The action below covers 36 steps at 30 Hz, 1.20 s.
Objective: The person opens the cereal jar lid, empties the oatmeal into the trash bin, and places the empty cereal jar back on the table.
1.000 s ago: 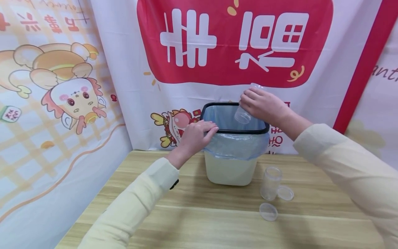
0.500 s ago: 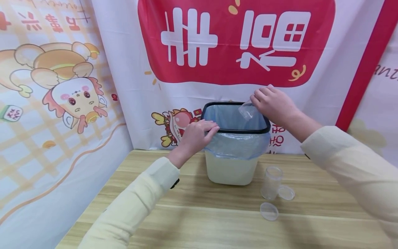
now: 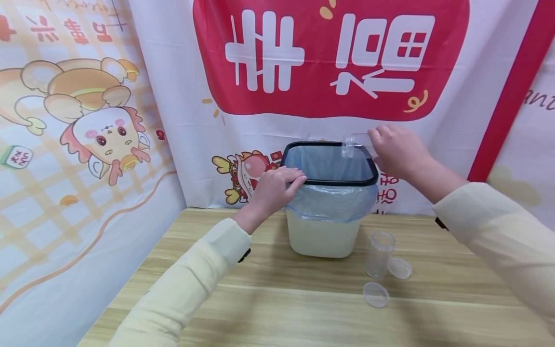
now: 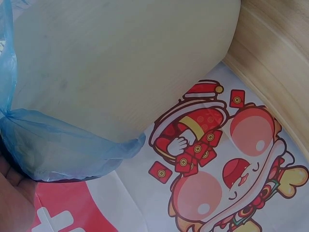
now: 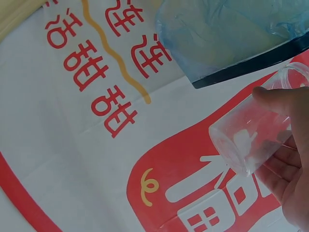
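A cream trash can (image 3: 323, 238) with a black rim stands upright on the table, lined with a blue plastic bag (image 3: 331, 200) folded over its outside. My left hand (image 3: 275, 190) grips the rim at the near left corner; part of that hand also shows at the lower left edge of the left wrist view. In my right hand (image 3: 399, 149) is a clear plastic jar (image 5: 251, 128), lying almost level above the can's right rim with its threaded mouth toward the opening. Thumb and fingers wrap round the jar from both sides, and it looks empty in the right wrist view.
A second clear jar (image 3: 380, 255) stands upright on the wooden table (image 3: 260, 308), right of the can. Two clear round lids lie near it, one lid (image 3: 400, 268) beside its base and another lid (image 3: 376, 295) closer to me. A printed cloth (image 3: 260, 127) hangs behind the can.
My right hand has moved right with the jar, from over the opening to the right rim, and the jar has turned from steeply mouth-down to nearly level. The left hand stays put.
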### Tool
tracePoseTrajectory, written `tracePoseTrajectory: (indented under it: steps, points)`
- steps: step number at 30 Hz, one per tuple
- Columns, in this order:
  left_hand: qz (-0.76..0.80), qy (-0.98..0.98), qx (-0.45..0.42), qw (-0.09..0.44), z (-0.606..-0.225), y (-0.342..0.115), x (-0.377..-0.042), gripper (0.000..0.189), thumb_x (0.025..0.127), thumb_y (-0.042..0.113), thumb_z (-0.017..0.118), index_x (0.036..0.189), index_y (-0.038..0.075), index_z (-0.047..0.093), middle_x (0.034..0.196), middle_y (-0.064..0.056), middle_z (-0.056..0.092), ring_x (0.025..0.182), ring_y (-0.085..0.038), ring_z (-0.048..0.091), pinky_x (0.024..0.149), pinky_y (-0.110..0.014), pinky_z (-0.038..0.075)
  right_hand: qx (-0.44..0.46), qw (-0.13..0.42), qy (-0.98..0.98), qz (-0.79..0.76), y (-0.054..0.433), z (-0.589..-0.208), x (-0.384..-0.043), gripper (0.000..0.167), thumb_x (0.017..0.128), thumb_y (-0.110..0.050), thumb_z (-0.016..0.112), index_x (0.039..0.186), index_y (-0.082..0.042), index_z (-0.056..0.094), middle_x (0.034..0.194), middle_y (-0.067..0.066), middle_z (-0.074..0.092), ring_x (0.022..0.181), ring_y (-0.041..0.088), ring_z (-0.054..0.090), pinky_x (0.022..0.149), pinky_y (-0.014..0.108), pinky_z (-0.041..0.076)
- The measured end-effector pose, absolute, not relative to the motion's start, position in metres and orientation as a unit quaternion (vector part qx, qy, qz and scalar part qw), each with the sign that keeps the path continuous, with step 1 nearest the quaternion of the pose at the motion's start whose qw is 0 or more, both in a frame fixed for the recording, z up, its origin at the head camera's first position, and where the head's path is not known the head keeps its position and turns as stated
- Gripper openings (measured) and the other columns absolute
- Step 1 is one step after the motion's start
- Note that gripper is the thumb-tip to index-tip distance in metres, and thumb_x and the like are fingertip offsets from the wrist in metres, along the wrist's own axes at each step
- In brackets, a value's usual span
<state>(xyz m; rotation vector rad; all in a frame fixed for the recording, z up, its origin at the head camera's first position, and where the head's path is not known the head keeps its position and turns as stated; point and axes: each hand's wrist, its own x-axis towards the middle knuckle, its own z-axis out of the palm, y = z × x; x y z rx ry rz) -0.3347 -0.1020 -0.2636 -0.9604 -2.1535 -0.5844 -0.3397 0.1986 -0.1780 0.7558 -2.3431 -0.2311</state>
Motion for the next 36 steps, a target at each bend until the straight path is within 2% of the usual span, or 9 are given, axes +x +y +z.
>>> tracePoseTrajectory:
  steps: [5, 11, 15, 22, 28, 36]
  points:
    - [-0.227, -0.833, -0.368, 0.345, -0.264, -0.101, -0.335, 0.023, 0.095, 0.022, 0.064, 0.111, 0.008, 0.074, 0.111, -0.007, 0.071, 0.107, -0.019, 0.065, 0.099, -0.030, 0.045, 0.264, 0.325, -0.908, -0.038, 0.206, -0.180, -0.334, 0.062, 0.065, -0.013, 0.089, 0.112, 0.006, 0.055, 0.099, 0.026, 0.064, 0.085, 0.043, 0.065, 0.072, 0.054, 0.056]
    - [-0.226, -0.831, -0.371, 0.347, -0.264, -0.102, -0.335, 0.024, 0.095, 0.022, 0.064, 0.111, 0.007, 0.074, 0.111, -0.007, 0.070, 0.107, -0.019, 0.065, 0.100, -0.031, 0.045, 0.230, 0.318, -0.920, 0.016, 0.214, -0.184, -0.324, 0.069, 0.066, -0.019, 0.090, 0.119, 0.006, 0.051, 0.100, 0.026, 0.062, 0.084, 0.043, 0.064, 0.070, 0.057, 0.056]
    - [-0.226, -0.830, -0.373, 0.348, -0.264, -0.102, -0.335, 0.023, 0.095, 0.021, 0.064, 0.111, 0.007, 0.074, 0.111, -0.008, 0.071, 0.107, -0.020, 0.065, 0.101, -0.031, 0.044, 0.216, 0.312, -0.924, 0.050, 0.219, -0.188, -0.319, 0.068, 0.070, -0.022, 0.087, 0.121, 0.005, 0.052, 0.100, 0.025, 0.062, 0.084, 0.041, 0.063, 0.069, 0.056, 0.056]
    - [-0.231, -0.829, -0.372, 0.346, -0.264, -0.102, -0.334, 0.023, 0.095, 0.021, 0.065, 0.110, 0.007, 0.074, 0.110, -0.007, 0.071, 0.106, -0.019, 0.066, 0.100, -0.031, 0.045, 0.196, 0.287, -0.929, 0.125, 0.225, -0.198, -0.311, 0.070, 0.071, -0.023, 0.087, 0.126, 0.001, 0.050, 0.108, 0.023, 0.059, 0.090, 0.040, 0.059, 0.070, 0.058, 0.055]
    - [-0.228, -0.832, -0.370, 0.345, -0.264, -0.102, -0.334, 0.024, 0.095, 0.022, 0.065, 0.111, 0.006, 0.074, 0.111, -0.007, 0.070, 0.107, -0.019, 0.065, 0.102, -0.031, 0.043, 0.180, 0.270, -0.929, 0.176, 0.233, -0.206, -0.303, 0.071, 0.076, -0.031, 0.083, 0.131, 0.000, 0.051, 0.111, 0.022, 0.059, 0.091, 0.038, 0.058, 0.070, 0.054, 0.057]
    - [-0.227, -0.830, -0.370, 0.350, -0.264, -0.102, -0.335, 0.023, 0.095, 0.022, 0.065, 0.110, 0.007, 0.074, 0.110, -0.007, 0.071, 0.106, -0.019, 0.066, 0.099, -0.030, 0.046, 0.166, 0.241, -0.927, 0.234, 0.246, -0.221, -0.294, 0.065, 0.080, -0.033, 0.081, 0.126, 0.002, 0.053, 0.113, 0.024, 0.058, 0.098, 0.040, 0.055, 0.075, 0.056, 0.055]
